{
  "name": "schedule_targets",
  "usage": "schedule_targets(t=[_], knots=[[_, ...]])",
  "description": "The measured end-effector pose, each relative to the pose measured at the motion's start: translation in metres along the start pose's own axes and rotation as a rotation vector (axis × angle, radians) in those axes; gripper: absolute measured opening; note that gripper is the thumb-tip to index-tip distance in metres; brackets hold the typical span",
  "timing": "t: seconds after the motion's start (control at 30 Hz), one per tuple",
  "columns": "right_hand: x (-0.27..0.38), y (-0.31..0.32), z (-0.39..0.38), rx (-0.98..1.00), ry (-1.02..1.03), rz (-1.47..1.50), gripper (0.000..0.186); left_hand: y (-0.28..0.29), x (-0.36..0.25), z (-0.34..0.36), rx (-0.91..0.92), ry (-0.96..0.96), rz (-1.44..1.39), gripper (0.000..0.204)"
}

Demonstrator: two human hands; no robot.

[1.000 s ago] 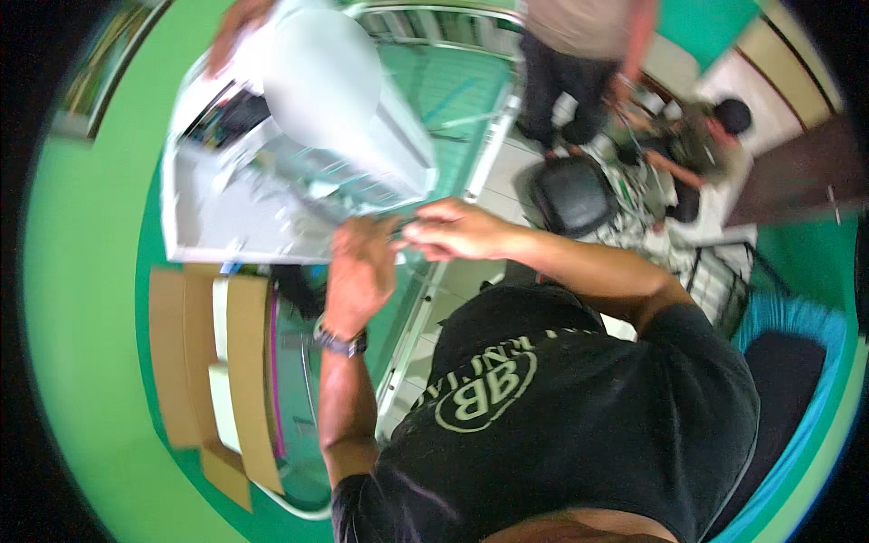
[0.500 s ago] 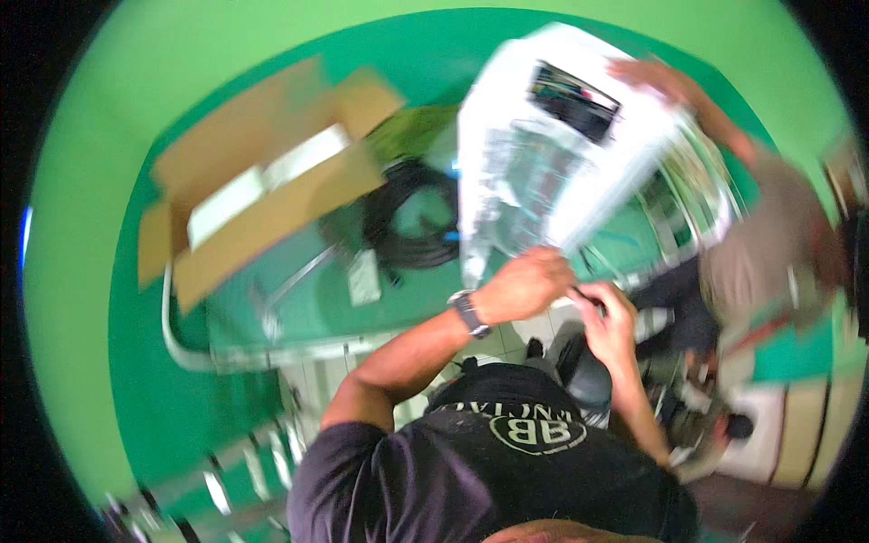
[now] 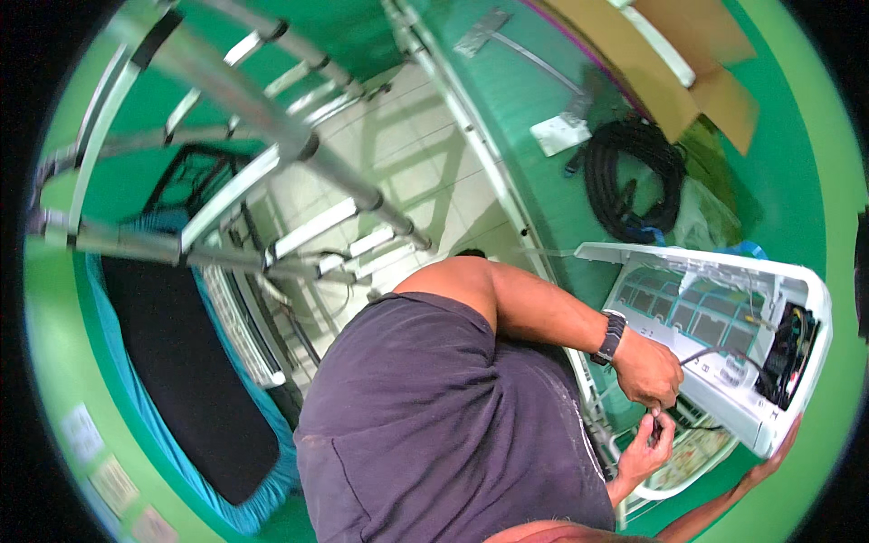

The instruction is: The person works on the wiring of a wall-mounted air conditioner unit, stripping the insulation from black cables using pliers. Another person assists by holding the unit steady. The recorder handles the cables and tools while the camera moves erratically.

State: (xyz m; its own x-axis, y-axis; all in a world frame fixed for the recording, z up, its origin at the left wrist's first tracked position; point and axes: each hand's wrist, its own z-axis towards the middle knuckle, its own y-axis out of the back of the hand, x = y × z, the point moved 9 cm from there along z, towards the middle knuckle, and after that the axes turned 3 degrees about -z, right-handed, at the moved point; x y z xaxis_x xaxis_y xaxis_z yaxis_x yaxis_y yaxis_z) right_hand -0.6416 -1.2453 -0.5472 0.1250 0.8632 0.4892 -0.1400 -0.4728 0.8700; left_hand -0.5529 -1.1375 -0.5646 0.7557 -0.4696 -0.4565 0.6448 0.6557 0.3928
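My left hand, with a black watch on its wrist, is closed on a dark cable. The cable runs into the open end of a white air conditioner indoor unit, where coloured wires show. Just below, my right hand pinches a small dark piece, apparently the cable's end; its exact form is too small to tell. The unit's front cover is raised over its mesh filters. Another person's hand supports the unit's lower right corner.
A coiled black hose, a white card-like piece and a cardboard box lie on the green-covered table. To the left stand a folding metal ladder and a black padded, blue-edged surface.
My view has swung left, bringing the ladder in and shifting the unit to the right. The unit's opened side now shows clearly. Both my hands remain close together at the cable.
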Motion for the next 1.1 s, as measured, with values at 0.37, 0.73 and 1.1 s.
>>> schedule_targets(t=[0.37, 0.73, 1.1], knots=[[-0.066, -0.009, 0.057, 0.458, -0.018, 0.179, 0.019, -0.028, 0.02, -0.001, -0.166, 0.092, 0.375, 0.018], [-0.049, -0.012, 0.053, 0.077, 0.271, -0.067, 0.009, -0.02, 0.03, -0.014, -0.093, 0.268, 0.447, 0.017], [-0.098, -0.059, 0.036, 0.16, -0.136, 0.481, 0.015, -0.05, 0.045, -0.019, 0.035, 0.267, 0.436, 0.013]])
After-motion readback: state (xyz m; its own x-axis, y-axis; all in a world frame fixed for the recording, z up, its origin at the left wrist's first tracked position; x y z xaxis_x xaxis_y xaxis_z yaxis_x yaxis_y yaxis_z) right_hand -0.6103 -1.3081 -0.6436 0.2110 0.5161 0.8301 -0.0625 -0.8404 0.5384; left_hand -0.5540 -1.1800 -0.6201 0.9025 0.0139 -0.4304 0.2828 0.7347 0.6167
